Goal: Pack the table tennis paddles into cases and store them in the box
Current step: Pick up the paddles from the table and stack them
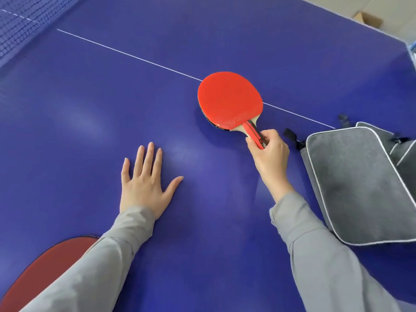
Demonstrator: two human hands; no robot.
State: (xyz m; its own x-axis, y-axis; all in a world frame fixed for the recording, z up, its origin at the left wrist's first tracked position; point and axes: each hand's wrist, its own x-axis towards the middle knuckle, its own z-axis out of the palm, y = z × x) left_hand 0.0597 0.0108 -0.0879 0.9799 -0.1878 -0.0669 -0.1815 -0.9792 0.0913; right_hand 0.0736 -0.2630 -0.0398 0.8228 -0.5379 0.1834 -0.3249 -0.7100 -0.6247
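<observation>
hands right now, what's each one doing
Left hand: open, fingers spread flat on the table.
Right hand: closed on the paddle handle.

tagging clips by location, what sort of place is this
Probably an indoor games or sports room. The surface is a blue table tennis table with a net, a red paddle held by the right hand, and paddle cases nearby.

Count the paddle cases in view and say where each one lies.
2: a grey case on the table's right side, and a red case at lower left, partly hidden under the left sleeve. Others may be out of view.
</observation>
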